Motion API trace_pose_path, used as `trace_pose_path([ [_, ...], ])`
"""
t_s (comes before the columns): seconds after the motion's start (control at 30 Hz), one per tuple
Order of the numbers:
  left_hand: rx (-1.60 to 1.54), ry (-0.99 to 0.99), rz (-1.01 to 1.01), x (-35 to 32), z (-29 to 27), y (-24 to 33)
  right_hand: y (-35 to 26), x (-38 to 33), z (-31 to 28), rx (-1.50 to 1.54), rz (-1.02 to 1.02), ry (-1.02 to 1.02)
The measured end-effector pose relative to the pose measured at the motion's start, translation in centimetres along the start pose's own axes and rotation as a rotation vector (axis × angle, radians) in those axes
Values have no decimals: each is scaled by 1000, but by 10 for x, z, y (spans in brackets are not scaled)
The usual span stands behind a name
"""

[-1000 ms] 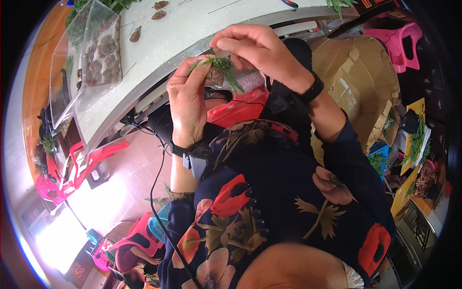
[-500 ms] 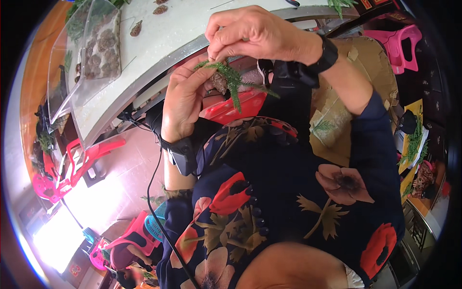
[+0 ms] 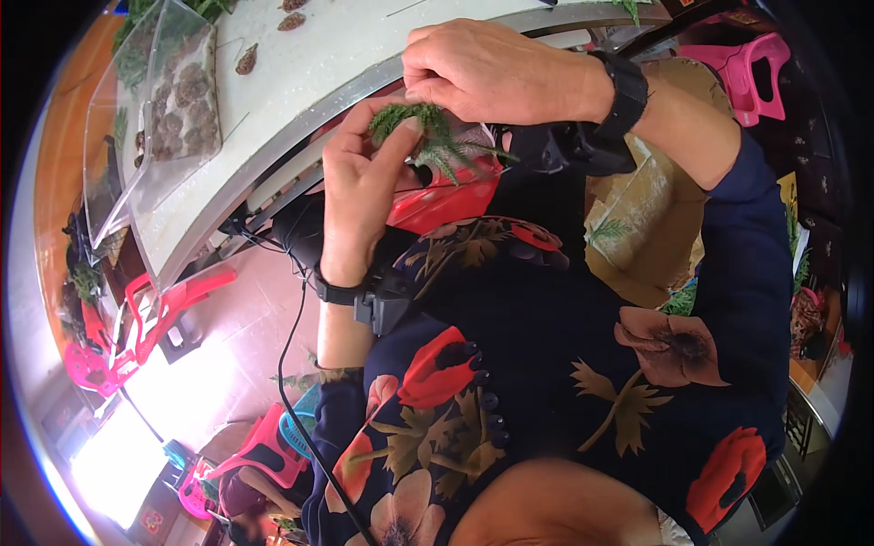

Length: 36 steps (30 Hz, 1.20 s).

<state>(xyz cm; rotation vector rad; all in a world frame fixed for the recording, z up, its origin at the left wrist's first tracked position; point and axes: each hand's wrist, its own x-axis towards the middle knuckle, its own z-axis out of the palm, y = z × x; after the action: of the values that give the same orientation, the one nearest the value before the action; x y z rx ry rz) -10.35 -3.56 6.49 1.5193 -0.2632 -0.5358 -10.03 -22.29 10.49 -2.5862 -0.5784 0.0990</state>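
My left hand (image 3: 360, 173) pinches a green artificial fir sprig (image 3: 442, 150), with the thumb pressed on its leaves. The sprig's needles spread down and to the right over my lap. Just above, the fingers of my right hand (image 3: 487, 73) are drawn together at the sprig's upper end; whatever they grip is hidden behind the knuckles. On the white table (image 3: 319, 59) ahead lie a few loose pine cones (image 3: 246, 60). More pine cones (image 3: 188, 96) sit in a clear plastic container (image 3: 155, 182) at the far left.
The table's metal edge (image 3: 264, 173) runs just beyond my hands. A cardboard piece (image 3: 646, 227) with a green scrap stands at my right. Pink plastic chairs (image 3: 742, 77) are at right and lower left. A black cable (image 3: 289, 355) hangs beside my left arm. Another person (image 3: 255, 496) sits lower left.
My left hand and the sprig have turned, so the pine cone seen under the sprig before is hidden now. My right hand has tilted and shifted slightly down and right.
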Motion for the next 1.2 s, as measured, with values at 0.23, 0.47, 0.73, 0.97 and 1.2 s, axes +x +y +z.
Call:
trace_pose_path([
  [0.23, -86, 38, -18, 3, -1, -3, 10, -3, -9, 196, -166, 106],
  [0.47, -416, -106, -132, 3, -15, 5, 16, 2, -17, -93, -638, 307],
  [0.73, -477, -247, -180, 0, -18, 13, 9, 3, -26, -124, -818, 451],
  [0.97, 176, 16, 161, -1, -9, 11, 5, 4, -12, -119, -220, -55],
  [1.2, -124, 10, -18, -1, -11, 22, 0, -3, -33, 112, -354, 235],
])
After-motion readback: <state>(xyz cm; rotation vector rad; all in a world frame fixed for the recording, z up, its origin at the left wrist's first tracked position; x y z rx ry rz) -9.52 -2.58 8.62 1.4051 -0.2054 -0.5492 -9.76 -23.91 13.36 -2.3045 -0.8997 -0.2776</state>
